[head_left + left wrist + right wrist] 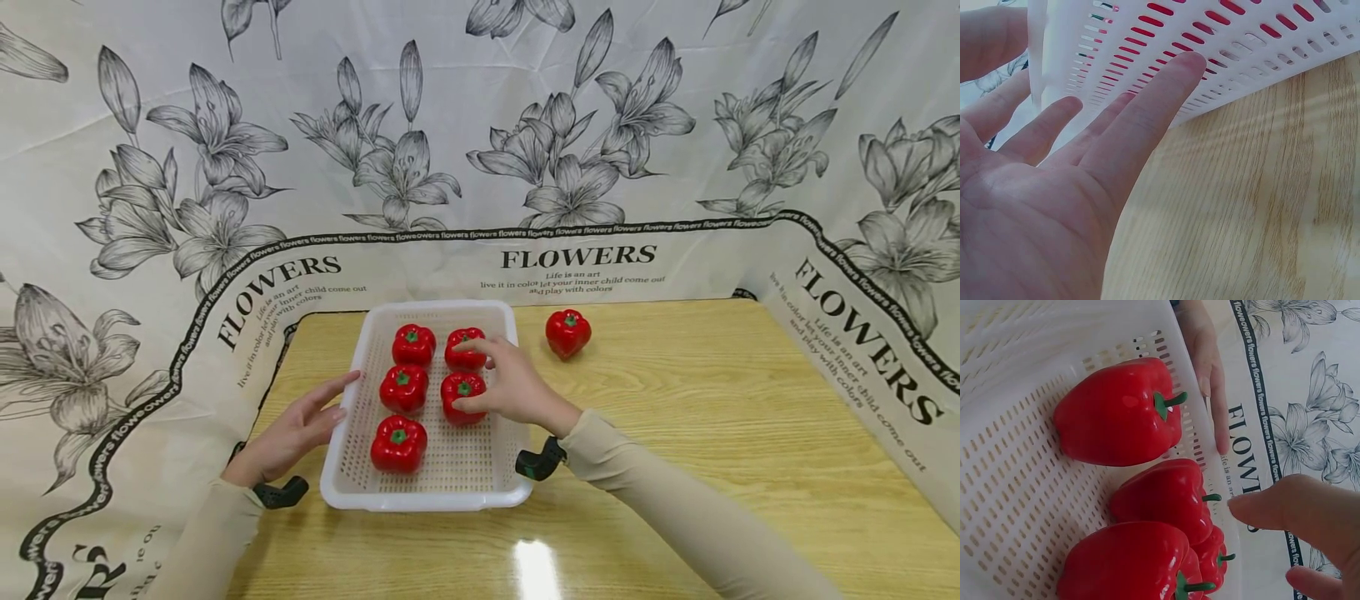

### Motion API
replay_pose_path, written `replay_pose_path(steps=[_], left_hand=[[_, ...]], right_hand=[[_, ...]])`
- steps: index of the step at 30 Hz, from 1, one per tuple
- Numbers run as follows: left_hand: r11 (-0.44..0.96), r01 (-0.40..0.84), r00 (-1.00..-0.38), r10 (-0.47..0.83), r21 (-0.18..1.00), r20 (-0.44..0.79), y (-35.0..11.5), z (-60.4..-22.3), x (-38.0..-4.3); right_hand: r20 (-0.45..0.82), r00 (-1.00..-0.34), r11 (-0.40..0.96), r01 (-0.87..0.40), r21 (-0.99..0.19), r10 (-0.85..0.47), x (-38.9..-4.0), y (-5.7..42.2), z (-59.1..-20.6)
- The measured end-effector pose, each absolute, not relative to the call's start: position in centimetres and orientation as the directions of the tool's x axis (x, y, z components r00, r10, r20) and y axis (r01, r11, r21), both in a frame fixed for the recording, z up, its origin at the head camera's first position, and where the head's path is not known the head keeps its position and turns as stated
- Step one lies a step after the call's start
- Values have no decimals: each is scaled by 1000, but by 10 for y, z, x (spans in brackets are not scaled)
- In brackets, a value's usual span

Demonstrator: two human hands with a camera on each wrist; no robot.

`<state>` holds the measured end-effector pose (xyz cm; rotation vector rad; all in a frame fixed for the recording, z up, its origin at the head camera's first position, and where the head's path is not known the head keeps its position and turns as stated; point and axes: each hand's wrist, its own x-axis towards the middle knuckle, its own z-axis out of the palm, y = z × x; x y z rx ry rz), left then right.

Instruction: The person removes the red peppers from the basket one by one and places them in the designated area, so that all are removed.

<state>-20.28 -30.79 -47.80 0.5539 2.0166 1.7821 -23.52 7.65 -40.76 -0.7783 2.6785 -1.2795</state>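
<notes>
A white plastic basket (427, 502) with slotted walls holds several red bell peppers with green stems, set in two columns. My left hand (303, 425) rests at the basket's left side; in the left wrist view its fingers (1147, 112) extend along the outer wall. Over the right column hovers my right hand (521, 385), thumb and fingers spread apart above a front bell pepper (459, 390) and a rear bell pepper (467, 357). The right wrist view shows a gap between its extended digit (1291, 500) and the nearest bell pepper (1160, 497). No grip on a pepper is visible.
Another red bell pepper (567, 335) lies on the wooden table (675, 392), right of the basket's far corner. A flower-printed cloth (420, 125) hangs behind the table and along both sides. Light glares off the table near its front.
</notes>
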Motion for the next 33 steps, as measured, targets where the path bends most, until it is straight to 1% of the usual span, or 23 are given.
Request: replay_pose_path(steps=[8, 33], left_hand=[[107, 42, -846, 532, 993, -22, -307, -479, -202], [98, 45, -849, 529, 994, -14, -309, -483, -204]], right_hand=[[95, -843, 530, -416, -739, -529, -237, 68, -411], [6, -866, 641, -375, -670, -500, -241, 54, -420]])
